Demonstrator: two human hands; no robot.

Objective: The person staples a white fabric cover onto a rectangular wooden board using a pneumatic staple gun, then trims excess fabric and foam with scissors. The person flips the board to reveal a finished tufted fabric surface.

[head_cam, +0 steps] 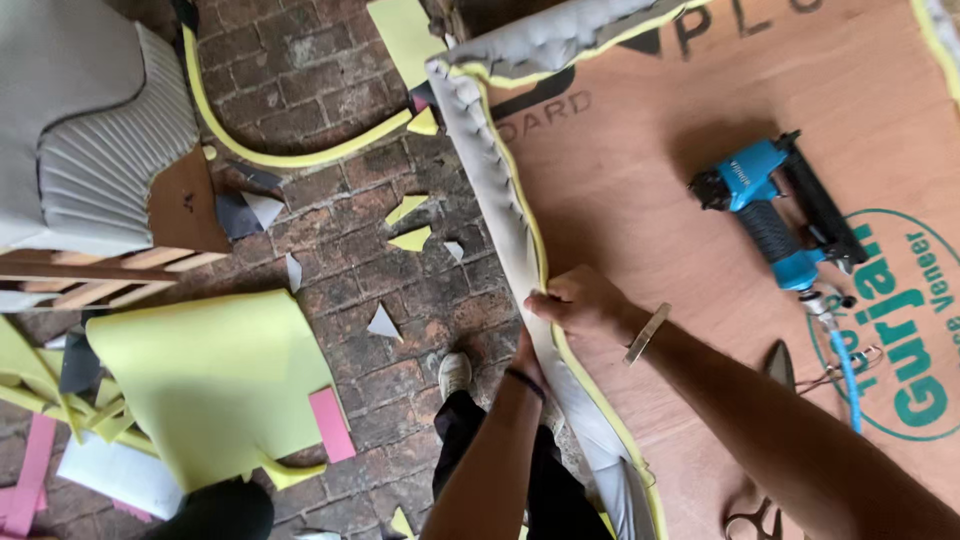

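Right hand (585,300) pinches the grey fabric strip (500,190) at the plywood surface (640,150) edge; left hand (527,352), grip hidden, lies beneath it. Strip extends beyond both sides of the grip.

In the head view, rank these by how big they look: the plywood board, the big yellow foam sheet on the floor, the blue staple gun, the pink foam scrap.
1. Plywood board, cut off by the frame.
2. Yellow foam sheet.
3. Blue staple gun.
4. Pink foam scrap.
The floor lies farther from the camera than the board, so this is only apparent size.
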